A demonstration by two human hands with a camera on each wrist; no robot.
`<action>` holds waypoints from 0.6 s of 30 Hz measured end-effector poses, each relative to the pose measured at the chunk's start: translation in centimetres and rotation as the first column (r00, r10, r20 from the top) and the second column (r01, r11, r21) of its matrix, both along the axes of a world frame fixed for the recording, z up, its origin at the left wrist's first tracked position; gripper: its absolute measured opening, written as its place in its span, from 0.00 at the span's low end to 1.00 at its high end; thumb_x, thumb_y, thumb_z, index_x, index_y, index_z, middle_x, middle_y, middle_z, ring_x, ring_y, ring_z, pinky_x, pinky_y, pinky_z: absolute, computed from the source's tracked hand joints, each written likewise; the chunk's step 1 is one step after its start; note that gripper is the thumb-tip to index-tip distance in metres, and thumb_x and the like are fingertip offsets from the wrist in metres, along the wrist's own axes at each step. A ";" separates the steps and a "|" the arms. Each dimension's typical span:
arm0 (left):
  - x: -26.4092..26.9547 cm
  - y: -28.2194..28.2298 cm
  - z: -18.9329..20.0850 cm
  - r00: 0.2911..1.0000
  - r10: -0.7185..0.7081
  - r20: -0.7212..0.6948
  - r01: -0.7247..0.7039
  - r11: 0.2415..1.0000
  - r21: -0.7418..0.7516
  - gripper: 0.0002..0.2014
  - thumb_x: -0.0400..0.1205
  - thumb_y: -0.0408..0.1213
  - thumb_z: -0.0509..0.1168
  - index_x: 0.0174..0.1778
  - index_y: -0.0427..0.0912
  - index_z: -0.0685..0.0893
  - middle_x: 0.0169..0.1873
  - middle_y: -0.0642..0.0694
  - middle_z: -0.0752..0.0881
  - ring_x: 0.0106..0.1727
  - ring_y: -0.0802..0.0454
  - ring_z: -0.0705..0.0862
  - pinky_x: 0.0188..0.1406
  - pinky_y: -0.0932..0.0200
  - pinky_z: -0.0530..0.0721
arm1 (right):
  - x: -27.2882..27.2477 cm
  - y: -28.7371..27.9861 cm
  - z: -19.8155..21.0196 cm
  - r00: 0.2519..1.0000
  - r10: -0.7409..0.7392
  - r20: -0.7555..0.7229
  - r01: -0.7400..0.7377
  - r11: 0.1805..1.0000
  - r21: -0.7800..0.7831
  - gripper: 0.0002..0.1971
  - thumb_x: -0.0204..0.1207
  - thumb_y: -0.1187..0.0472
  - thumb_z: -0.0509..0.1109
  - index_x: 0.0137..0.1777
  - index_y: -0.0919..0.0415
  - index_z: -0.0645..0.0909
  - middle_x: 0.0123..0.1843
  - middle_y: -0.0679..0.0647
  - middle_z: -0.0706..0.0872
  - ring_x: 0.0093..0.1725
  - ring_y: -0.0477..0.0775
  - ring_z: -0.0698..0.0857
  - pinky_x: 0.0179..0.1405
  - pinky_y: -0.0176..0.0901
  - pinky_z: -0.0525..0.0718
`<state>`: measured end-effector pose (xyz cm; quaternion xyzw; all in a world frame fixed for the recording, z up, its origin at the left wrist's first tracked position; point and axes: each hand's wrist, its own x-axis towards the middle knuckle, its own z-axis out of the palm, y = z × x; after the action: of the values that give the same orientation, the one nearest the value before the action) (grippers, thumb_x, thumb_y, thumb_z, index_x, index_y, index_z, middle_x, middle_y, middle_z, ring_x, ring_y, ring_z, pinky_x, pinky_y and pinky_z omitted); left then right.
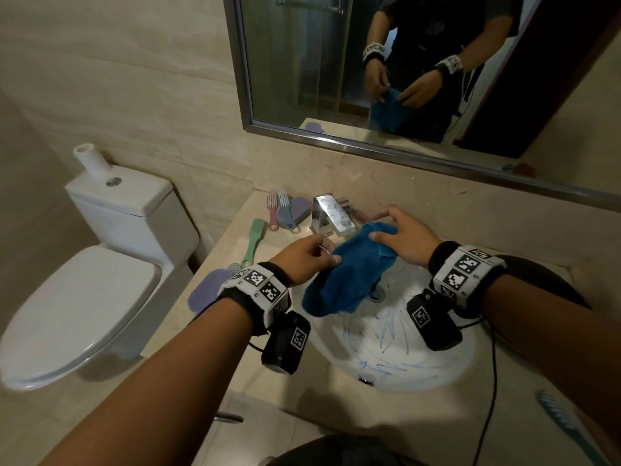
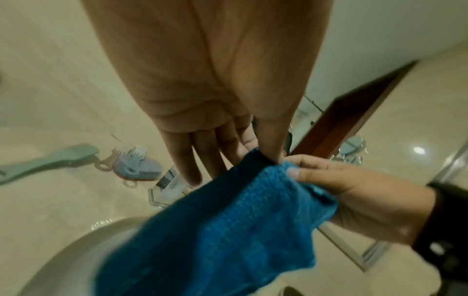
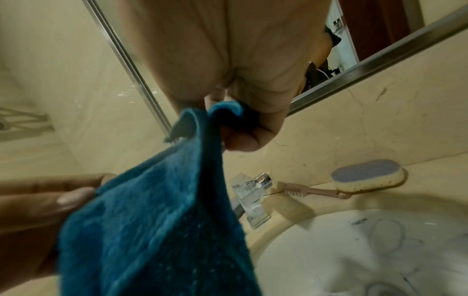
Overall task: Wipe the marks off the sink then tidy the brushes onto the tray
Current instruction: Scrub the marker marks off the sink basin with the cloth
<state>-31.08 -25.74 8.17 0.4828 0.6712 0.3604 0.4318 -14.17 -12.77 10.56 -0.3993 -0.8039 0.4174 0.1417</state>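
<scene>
Both hands hold a blue cloth (image 1: 346, 274) up above the white sink (image 1: 447, 368), whose basin carries blue scribbled marks (image 1: 393, 334). My left hand (image 1: 324, 255) pinches the cloth's left edge between thumb and fingers. At the cloth's upper right corner, my right hand (image 1: 386, 227) grips a fold of it; the right wrist view shows the thumb curled over the cloth (image 3: 162, 220). A green brush (image 1: 254, 242) lies on the counter to the left. Pink and grey-blue brushes (image 1: 279, 210) lie at a purple pad (image 1: 297, 211). Another pink brush (image 3: 314, 192) lies right of the tap.
A chrome tap (image 1: 331, 215) stands behind the sink, just beyond the cloth. A flat purple tray-like piece (image 1: 206, 290) lies at the counter's left edge. A sponge (image 3: 369, 176) sits on the back right. A blue brush (image 1: 564, 422) lies near right. A toilet (image 1: 84, 297) stands left.
</scene>
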 end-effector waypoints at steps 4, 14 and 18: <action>0.6 0.1 -0.2 1.000 0.000 0.017 -0.001 0.998 0.056 0.09 0.77 0.30 0.71 0.43 0.48 0.80 0.36 0.53 0.78 0.45 0.54 0.78 0.52 0.62 0.78 | 0.3 -0.1 -1.0 0.996 0.061 0.069 -0.066 0.996 0.066 0.15 0.75 0.67 0.70 0.60 0.55 0.76 0.57 0.50 0.80 0.60 0.51 0.80 0.53 0.36 0.81; 0.8 0.6 -0.3 0.973 0.193 0.128 -0.216 0.957 0.194 0.13 0.79 0.27 0.66 0.42 0.53 0.75 0.43 0.45 0.77 0.45 0.51 0.78 0.45 0.58 0.78 | -0.9 -2.9 -3.4 0.942 0.285 0.176 -0.272 0.957 -0.098 0.07 0.74 0.61 0.72 0.47 0.65 0.82 0.39 0.55 0.85 0.38 0.49 0.82 0.40 0.42 0.77; -0.7 0.5 -1.2 0.958 0.280 -0.059 -0.271 0.954 0.130 0.08 0.80 0.31 0.66 0.52 0.47 0.82 0.48 0.49 0.82 0.53 0.48 0.82 0.54 0.54 0.81 | -0.7 -2.2 -3.5 0.982 0.187 -0.041 -0.191 0.945 -0.264 0.05 0.75 0.63 0.71 0.49 0.61 0.84 0.44 0.57 0.88 0.43 0.51 0.86 0.46 0.43 0.82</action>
<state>-31.79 -25.25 6.94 0.4232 0.7250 0.4383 0.3212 -14.84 -14.98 7.07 -0.3327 -0.7737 0.5367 0.0522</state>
